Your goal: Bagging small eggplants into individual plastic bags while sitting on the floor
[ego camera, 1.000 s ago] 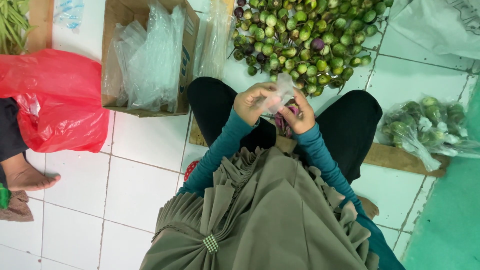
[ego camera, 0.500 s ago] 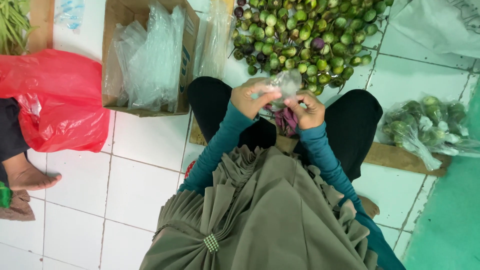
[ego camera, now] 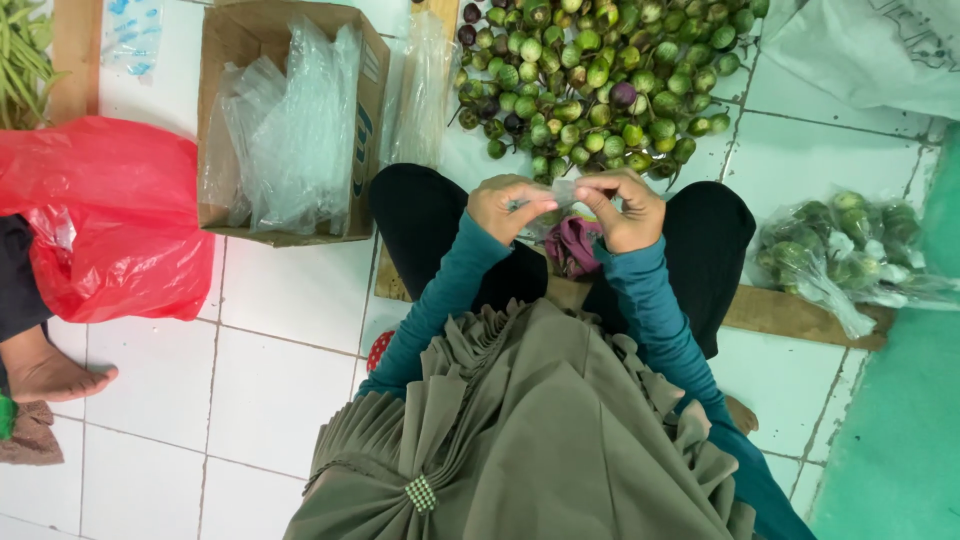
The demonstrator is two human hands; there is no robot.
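Where the white tiled floor (ego camera: 270, 400) fills the view with its grey grout lines, a person sits on it in black trousers, teal sleeves and a long olive pleated shawl, and everything else lies around the cardboard box (ego camera: 290, 120) at upper left.

Left of the box, a red plastic bag (ego camera: 110, 215) bulges on the tiles, a bundle of green beans (ego camera: 20, 50) lies above it at the frame edge, and another person's bare foot (ego camera: 55, 375) rests below it. The box itself stands open and holds a loose stack of clear plastic bags (ego camera: 295, 130). Just right of the box, a heap of small round green and purple eggplants (ego camera: 590, 80) spreads loose on the floor.

Below that heap and right of the box, the left hand (ego camera: 512, 205) and the right hand (ego camera: 625, 210) meet over the lap, both with fingers closed, pinching a small clear plastic bag (ego camera: 560, 192) between them. A purple cloth (ego camera: 572, 245) lies in the lap just under it.

Far right of the box, a filled clear bag of eggplants (ego camera: 850, 250) rests on a wooden board (ego camera: 790, 315), with a white sack (ego camera: 870, 50) above it and a green surface (ego camera: 900, 430) along the right edge. The widest bare tiles lie below the box, at lower left.
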